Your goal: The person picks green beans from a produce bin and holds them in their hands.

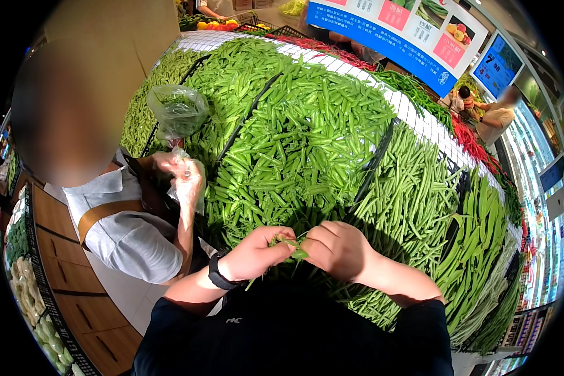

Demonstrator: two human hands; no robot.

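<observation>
My left hand (259,252), with a black band on its wrist, pinches thin green stems and a green pea pod (300,254). My right hand (334,250) meets it from the other side, its curled fingertips at the same pod. A fine stem sticks up between the two hands. Both are just above the near edge of a broad heap of pea pods (305,136). My right fingers partly hide what they grip.
At left a co-worker's gloved hand (188,176) is near a clear plastic bag (177,110) of greens. Black dividers (249,117) separate the heaps. Green beans (404,174) and flat bean pods (474,225) lie to the right. Red chillies (470,136) line the far side below a hanging sign (390,37).
</observation>
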